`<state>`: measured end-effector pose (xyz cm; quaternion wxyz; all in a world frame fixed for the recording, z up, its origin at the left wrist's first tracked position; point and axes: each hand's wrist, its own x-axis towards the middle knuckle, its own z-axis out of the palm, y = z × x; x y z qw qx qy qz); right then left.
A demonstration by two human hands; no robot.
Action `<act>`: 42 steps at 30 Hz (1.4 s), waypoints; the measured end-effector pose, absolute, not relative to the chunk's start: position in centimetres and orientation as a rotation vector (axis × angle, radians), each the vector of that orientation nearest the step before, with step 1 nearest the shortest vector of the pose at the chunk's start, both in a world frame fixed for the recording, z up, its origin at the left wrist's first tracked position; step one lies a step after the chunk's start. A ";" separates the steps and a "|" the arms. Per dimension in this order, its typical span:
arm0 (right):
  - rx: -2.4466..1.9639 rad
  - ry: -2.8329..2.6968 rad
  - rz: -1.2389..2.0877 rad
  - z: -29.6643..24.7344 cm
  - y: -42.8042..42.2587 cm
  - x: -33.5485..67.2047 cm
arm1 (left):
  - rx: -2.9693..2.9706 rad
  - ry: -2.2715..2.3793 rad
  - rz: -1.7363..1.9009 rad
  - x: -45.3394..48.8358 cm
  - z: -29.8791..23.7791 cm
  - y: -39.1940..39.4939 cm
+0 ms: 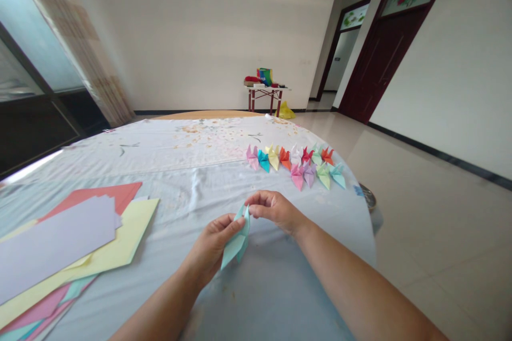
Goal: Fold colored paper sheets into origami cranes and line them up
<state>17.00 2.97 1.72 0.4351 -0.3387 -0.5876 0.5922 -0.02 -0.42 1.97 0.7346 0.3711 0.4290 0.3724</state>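
A folded light-teal origami paper (235, 248), with narrow pointed ends, is held over the near middle of the table. My left hand (218, 237) is closed on its body, the thumb lying across the folds. At the upper tip, my right hand (272, 209) pinches one of the narrow points between thumb and fingers. Beyond my hands, to the right, finished paper cranes stand in two rows, among them a yellow crane (273, 157), a pink crane (296, 176) and a light-blue crane (338, 176).
Stacked coloured paper lies at the left, with a lavender sheet (60, 248) on top and a red sheet (128, 194) behind. A pale patterned cloth (168, 170) covers the round table. Farther off are a small side table (264, 89) and a dark red door (384, 58).
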 end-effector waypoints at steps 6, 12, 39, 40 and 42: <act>-0.905 -1.576 1.342 1.8 2.9 17.4 | 0.820 0.964 0.840 0.3 1.9 -0.5; -0.972 -1.720 1.180 2.5 2.8 17.6 | 0.793 0.967 0.864 0.4 1.9 -0.6; -0.911 -1.999 0.481 3.3 1.6 17.0 | 0.763 0.931 0.938 0.6 1.9 -0.5; -0.896 -2.015 0.445 3.4 1.6 16.9 | 0.755 0.935 0.949 0.5 1.8 -0.5; -0.891 -2.035 0.359 3.4 1.5 16.7 | 0.743 0.941 0.971 0.5 1.7 -0.5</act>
